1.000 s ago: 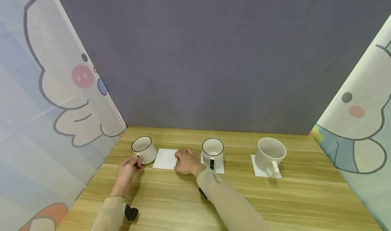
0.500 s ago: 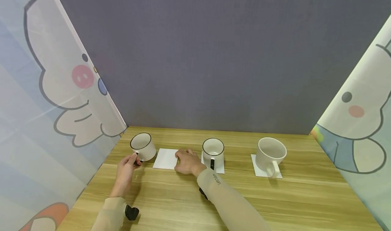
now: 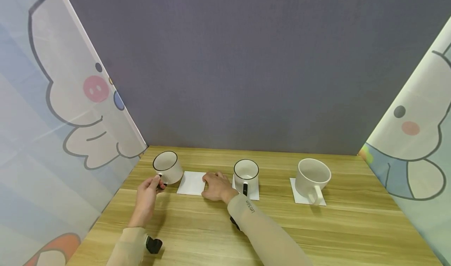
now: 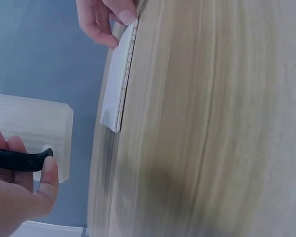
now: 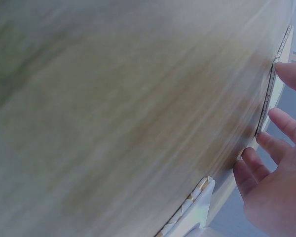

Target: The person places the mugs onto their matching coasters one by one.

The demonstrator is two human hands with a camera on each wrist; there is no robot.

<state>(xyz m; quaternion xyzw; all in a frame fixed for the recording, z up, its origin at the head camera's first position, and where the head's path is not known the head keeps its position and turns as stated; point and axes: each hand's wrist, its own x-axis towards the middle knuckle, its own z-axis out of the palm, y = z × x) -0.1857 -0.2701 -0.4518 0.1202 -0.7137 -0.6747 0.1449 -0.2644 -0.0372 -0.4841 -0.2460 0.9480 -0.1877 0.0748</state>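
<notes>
In the head view my left hand [image 3: 147,197] pinches the black handle of a white mug with a black rim [image 3: 171,172]. In the left wrist view this mug [image 4: 44,121] hangs upright above the wooden table, a gap under its base. Just right of it a square white coaster [image 3: 190,183] lies flat. My right hand [image 3: 216,187] holds the coaster's right end, thumb at the near edge and fingers toward the far edge. Its fingers [image 5: 281,148] sit beside the edge in the right wrist view.
A second black-rimmed mug [image 3: 246,174] stands on its own coaster beyond my right wrist. Farther right, a larger white mug [image 3: 310,180] stands on another coaster [image 3: 299,198]. A grey panel [image 3: 246,82] closes off the back, and printed curtains [image 3: 42,148] hang at both sides.
My left hand has raised the black-rimmed mug and then shifted it slightly right, toward the coaster. The right hand has stayed at the coaster's edge.
</notes>
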